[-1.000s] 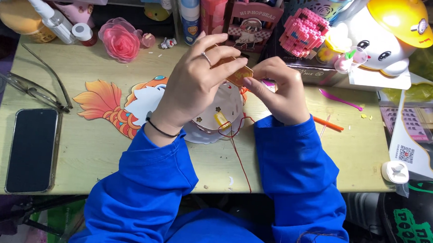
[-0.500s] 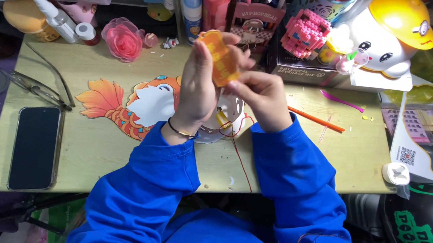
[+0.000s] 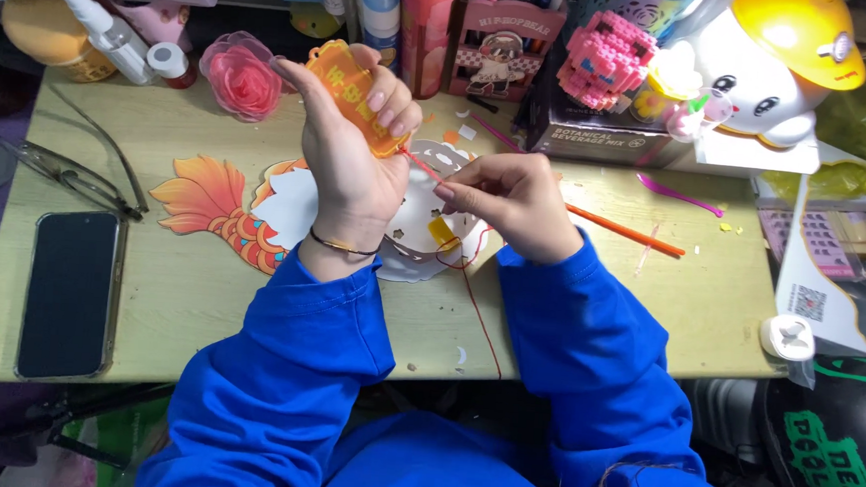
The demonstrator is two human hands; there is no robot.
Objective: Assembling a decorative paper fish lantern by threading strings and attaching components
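Note:
My left hand is raised over the desk and grips a small orange translucent tag between fingers and thumb. My right hand sits just right of it, pinching a thin red string that runs from the tag's lower edge. The string trails down across the desk toward my lap. Under both hands lies a round white paper piece with a small yellow bit on it. Both sleeves are bright blue.
An orange fish-tail paper cutout lies left of the hands. A black phone and glasses are at far left. An orange stick lies to the right. Bottles, a pink rose and toy figures crowd the back edge.
My left hand has lifted the orange tag up and leftward. My right hand has dropped lower and drawn the red string out from the tag.

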